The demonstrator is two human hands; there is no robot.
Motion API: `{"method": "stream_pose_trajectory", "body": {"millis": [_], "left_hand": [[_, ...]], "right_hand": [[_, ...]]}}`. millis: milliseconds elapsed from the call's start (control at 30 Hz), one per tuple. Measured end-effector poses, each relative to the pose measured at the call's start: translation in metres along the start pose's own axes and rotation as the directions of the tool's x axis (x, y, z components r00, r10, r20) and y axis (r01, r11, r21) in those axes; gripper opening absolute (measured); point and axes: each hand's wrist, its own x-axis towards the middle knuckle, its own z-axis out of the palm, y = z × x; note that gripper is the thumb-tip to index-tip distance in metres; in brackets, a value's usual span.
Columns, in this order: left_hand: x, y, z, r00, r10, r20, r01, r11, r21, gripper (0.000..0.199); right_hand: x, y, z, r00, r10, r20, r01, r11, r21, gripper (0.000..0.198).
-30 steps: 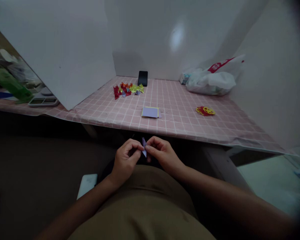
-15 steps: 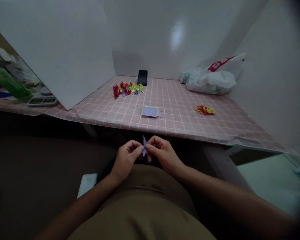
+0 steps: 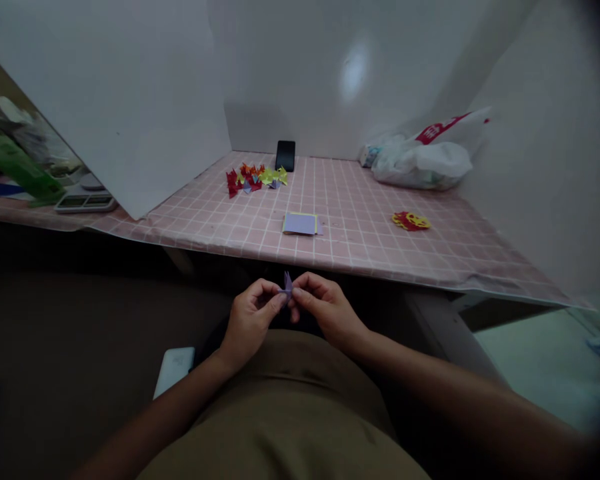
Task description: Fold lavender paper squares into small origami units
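Note:
Between my hands, just below the table's front edge, is a small folded piece of purple paper (image 3: 288,283) with narrow points sticking up. My left hand (image 3: 253,313) pinches its left side between thumb and fingers. On the other side, my right hand (image 3: 325,303) grips it with thumb and forefinger. Beyond them on the table lies a stack of square paper (image 3: 300,224), purple on top with yellow edges showing. Farther back stands a cluster of folded paper figures (image 3: 250,179) in red, orange, yellow and purple.
A black phone (image 3: 285,155) leans against the back wall. Right of the stack lie red and yellow cut-out pieces (image 3: 411,221), with a white plastic bag (image 3: 423,163) behind. A scale (image 3: 86,201) sits left of the white panel (image 3: 130,100). A white device (image 3: 174,370) is by my left forearm.
The lower point of the purple paper has been bent up toward the left, and separate points now show at its top. My left fingers have shifted slightly; the table things stay put.

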Motion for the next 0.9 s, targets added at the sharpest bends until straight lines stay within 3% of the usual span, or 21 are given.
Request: {"method": "stream_pose_trajectory", "body": {"millis": [267,467,667,900], "left_hand": [[0.0042,-0.0081,-0.0032,0.984,-0.127,0.128,0.152,0.966,-0.210,0.018],[0.0034,-0.0090,0.0004,0.995,-0.089,0.046,0.098,0.956,-0.277,0.022],[0.0010,-0.0048,0.0011,1.000,0.015,0.026,-0.015,0.999,-0.029,0.012],[-0.0006,-0.0038,-0.0008,0.993,0.122,0.008,-0.121,0.973,0.197,0.013]], "right_hand": [[0.0013,-0.0027,-0.0033,1.000,0.022,0.000,-0.022,0.998,-0.063,0.017],[0.0007,-0.0024,-0.0021,0.999,0.039,0.025,-0.037,0.996,-0.084,0.018],[0.0001,-0.0021,-0.0003,0.999,0.014,-0.051,-0.025,0.978,-0.205,0.019],[-0.0018,-0.0002,0.0010,0.991,-0.118,-0.063,0.083,0.912,-0.401,0.014]]}}
